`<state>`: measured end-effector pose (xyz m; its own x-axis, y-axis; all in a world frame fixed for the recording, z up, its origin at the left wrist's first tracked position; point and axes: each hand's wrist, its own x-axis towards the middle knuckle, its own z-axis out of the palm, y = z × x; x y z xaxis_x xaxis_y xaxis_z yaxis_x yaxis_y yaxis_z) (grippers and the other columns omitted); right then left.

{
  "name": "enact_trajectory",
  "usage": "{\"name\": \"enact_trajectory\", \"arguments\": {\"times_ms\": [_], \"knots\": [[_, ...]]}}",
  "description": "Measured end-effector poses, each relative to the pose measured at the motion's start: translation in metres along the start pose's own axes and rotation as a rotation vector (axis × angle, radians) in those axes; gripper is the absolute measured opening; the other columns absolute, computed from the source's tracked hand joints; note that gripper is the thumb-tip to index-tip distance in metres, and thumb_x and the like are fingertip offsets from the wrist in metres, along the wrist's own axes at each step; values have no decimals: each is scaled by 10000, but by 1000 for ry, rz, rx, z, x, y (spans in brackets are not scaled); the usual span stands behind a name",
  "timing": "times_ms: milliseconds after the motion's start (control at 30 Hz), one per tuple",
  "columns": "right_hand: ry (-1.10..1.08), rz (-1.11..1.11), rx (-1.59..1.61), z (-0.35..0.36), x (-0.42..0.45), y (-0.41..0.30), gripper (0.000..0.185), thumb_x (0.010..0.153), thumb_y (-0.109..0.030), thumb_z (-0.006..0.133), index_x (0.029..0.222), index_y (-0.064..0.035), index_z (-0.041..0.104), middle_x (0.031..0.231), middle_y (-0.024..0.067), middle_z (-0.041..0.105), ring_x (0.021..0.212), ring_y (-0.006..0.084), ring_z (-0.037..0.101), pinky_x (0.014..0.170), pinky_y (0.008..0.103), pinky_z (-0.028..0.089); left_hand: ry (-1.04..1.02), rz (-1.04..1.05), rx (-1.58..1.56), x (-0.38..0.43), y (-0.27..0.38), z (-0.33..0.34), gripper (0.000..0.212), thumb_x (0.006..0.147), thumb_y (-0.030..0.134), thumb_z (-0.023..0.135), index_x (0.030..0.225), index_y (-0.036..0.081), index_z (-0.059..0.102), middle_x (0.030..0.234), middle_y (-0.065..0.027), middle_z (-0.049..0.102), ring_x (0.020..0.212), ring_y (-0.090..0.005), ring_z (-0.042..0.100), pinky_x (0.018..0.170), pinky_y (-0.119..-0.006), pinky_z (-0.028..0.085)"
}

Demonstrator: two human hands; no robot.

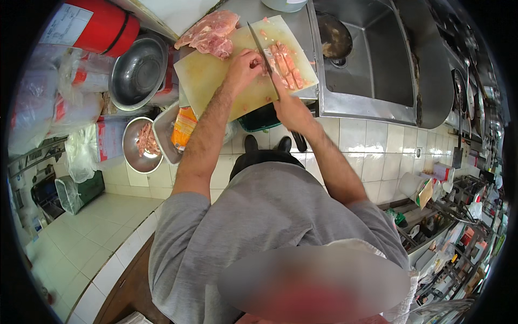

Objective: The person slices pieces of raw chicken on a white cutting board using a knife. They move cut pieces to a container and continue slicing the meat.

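A pale, stained cutting board [214, 87] lies on the steel counter. My right hand [293, 111] is closed around a large kitchen knife [259, 46], whose long blade crosses the board. Against the blade's left side, my left hand [245, 69] has its fingers curled down on a bit of raw meat, mostly hidden by the fingers. Strips and pieces of raw meat [288, 67] lie in rows to the right of the blade. Larger raw meat pieces [212, 34] rest at the board's upper left edge. Small scraps are scattered over the board.
A steel sink [372, 65] with a dark round pan [334, 36] adjoins the counter on the right. To the left are an empty metal basin [139, 73], a metal bowl with meat strips [141, 164], a plastic container [164, 135] holding an orange packet, and a red cylinder [107, 28].
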<state>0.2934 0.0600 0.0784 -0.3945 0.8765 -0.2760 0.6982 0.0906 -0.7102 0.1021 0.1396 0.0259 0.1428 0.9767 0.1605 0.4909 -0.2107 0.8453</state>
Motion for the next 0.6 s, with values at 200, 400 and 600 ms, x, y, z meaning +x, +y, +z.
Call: {"name": "enact_trajectory", "arguments": {"times_ms": [200,400,600], "knots": [[-16,80,-112,0,-41,5,755,905,-109,516,1521,-247,102,770,312,626,728,461,633,675,557,470,198,36,80,-1,-13,9,124,754,65,688,826,27,594,858,-108,565,715,-235,604,659,-341,511],[-88,223,-74,-5,-94,26,765,911,-175,535,1523,-293,92,785,265,645,735,444,634,693,554,482,419,76,245,2,-13,19,148,767,81,690,834,10,579,883,-134,556,730,-258,591,651,-341,511],[18,122,-189,-14,-78,19,748,913,-183,556,1519,-277,128,753,236,644,707,422,635,659,533,495,161,-10,-41,-15,-8,5,175,836,103,702,956,13,612,929,-98,566,779,-175,619,700,-281,522]]}}
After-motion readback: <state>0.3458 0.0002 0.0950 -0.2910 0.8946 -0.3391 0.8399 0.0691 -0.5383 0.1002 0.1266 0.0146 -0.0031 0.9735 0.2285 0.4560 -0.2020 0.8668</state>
